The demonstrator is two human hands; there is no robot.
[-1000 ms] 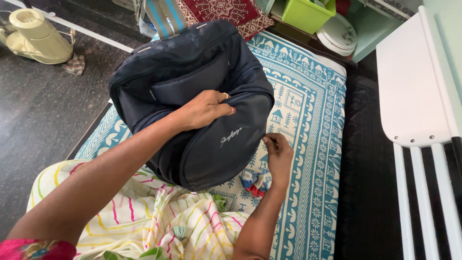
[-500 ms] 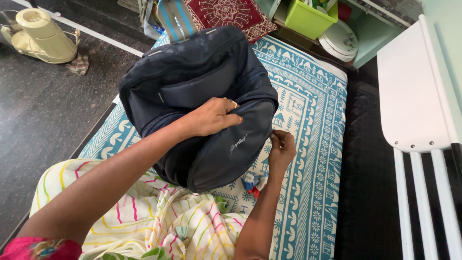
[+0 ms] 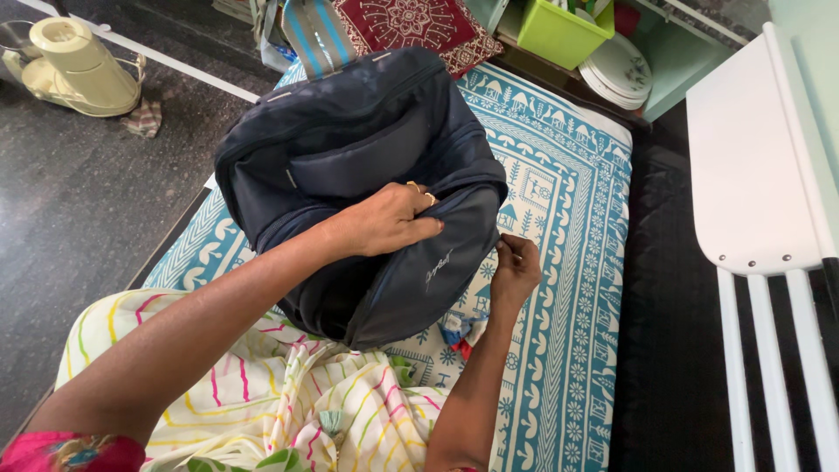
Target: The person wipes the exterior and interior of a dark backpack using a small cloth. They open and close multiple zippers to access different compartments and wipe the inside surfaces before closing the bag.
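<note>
A dark blue backpack (image 3: 350, 175) stands on a bed covered by a blue and white patterned sheet (image 3: 559, 262), and the person's left hand (image 3: 389, 218) lies across its front with fingers clenched on the fabric beside a zipper seam. The right hand (image 3: 516, 267) is at the backpack's lower right edge, fingers pinched together on something too small to make out. A striped cloth (image 3: 288, 393) lies bunched just below the backpack, and a cream mixer (image 3: 70, 65) sits on the dark floor (image 3: 70, 210) well apart.
</note>
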